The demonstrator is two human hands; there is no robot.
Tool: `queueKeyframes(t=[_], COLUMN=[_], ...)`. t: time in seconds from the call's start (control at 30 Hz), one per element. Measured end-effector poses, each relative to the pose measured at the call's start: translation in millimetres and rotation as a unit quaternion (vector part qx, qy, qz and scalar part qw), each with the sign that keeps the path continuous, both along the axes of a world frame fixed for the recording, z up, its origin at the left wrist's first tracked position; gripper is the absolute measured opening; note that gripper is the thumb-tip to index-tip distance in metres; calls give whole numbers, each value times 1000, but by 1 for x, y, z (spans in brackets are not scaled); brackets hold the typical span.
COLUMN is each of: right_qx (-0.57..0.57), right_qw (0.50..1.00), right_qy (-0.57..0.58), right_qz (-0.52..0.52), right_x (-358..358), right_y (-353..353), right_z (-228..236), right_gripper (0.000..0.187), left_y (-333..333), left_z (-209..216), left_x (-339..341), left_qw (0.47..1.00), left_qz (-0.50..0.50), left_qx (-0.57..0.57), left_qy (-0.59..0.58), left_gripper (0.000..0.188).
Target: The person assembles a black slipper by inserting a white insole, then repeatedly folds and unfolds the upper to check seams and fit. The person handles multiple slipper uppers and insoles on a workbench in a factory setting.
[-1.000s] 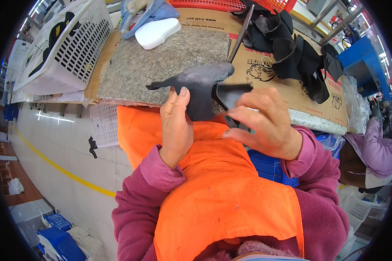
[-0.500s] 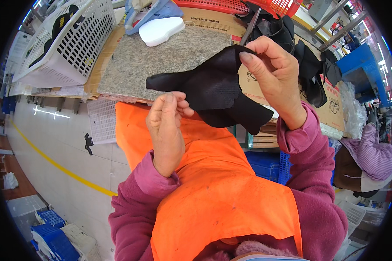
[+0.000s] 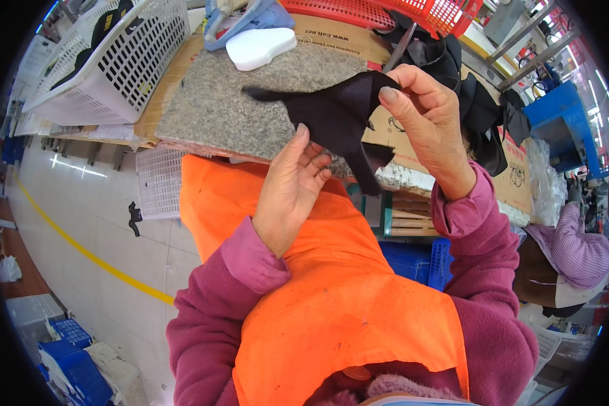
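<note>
Shifted since the earlier frame: your left hand (image 3: 294,193), now farther right and nearer your right hand (image 3: 430,118). Item: black fabric piece (image 3: 331,111), held up over the near edge of the table (image 3: 210,111). Your right hand: thumb and fingers pinching its far right corner. Your left: loosely curled, thumb at the fabric; whether it grips, cannot tell. Risk, as judged: a slack pinch could let the limp piece fold over or slip off the near edge. Surface: grey speckled slab; cardboard (image 3: 413,152), right; white pad (image 3: 260,49), far. Room: white basket (image 3: 142,68), left; pale floor (image 3: 115,196), yellow-lined; co-worker (image 3: 578,250), right.
</note>
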State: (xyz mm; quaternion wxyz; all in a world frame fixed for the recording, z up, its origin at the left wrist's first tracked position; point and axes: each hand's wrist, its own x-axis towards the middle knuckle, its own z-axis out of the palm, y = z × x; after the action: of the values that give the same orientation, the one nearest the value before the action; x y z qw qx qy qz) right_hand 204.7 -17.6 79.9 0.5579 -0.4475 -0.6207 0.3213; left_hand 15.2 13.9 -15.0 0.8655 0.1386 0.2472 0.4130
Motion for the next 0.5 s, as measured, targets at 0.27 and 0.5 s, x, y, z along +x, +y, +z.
queueKeyframes(t=[0.27, 0.5], right_qx=[11, -42], right_qw=[1000, 997], right_qy=[-7, 7], right_qz=[15, -64], right_x=[10, 22], right_y=[3, 12], right_z=[-13, -15], right_gripper=[11, 22], left_y=[7, 10], left_z=[8, 15], left_x=[1, 1], left_qw=[1000, 987], left_qz=[-7, 40], left_qx=[17, 58], left_qy=[-3, -143], left_gripper=[28, 29])
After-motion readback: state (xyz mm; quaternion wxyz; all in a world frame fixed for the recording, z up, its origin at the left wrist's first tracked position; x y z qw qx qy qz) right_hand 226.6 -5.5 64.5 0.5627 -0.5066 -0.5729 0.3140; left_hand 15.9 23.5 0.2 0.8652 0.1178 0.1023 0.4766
